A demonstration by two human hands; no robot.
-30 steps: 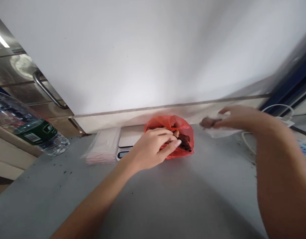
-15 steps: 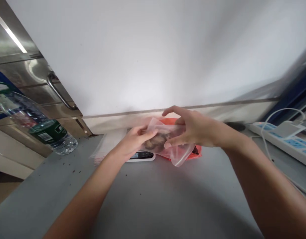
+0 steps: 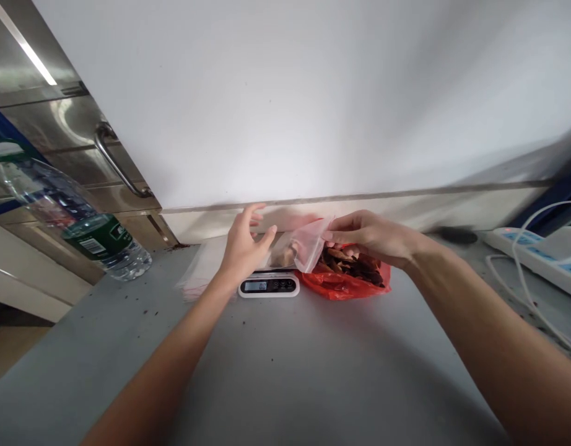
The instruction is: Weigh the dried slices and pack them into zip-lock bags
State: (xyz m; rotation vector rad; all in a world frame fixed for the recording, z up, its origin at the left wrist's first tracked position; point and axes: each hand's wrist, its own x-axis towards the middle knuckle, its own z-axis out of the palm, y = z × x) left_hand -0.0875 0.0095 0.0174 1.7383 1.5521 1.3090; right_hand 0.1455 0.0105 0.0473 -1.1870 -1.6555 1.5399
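Observation:
A small clear plastic bag (image 3: 300, 249) with brown pieces inside rests on a white digital scale (image 3: 269, 284) near the wall. My right hand (image 3: 370, 235) pinches the bag's right edge. My left hand (image 3: 243, 246) hovers just left of the bag with its fingers spread and nothing in them. Right of the scale lies a red plastic bag (image 3: 348, 282), open, with dark dried pieces in it.
A water bottle (image 3: 76, 223) with a green label stands at the left on the grey counter (image 3: 285, 371). Flat clear bags (image 3: 197, 279) lie left of the scale. A power strip (image 3: 540, 257) with white cables sits at the right. A steel cabinet handle (image 3: 118, 167) shows at upper left.
Both hands carried the clear bag onto the scale. My left hand then let go and opened, while my right hand kept its pinch on the bag's edge.

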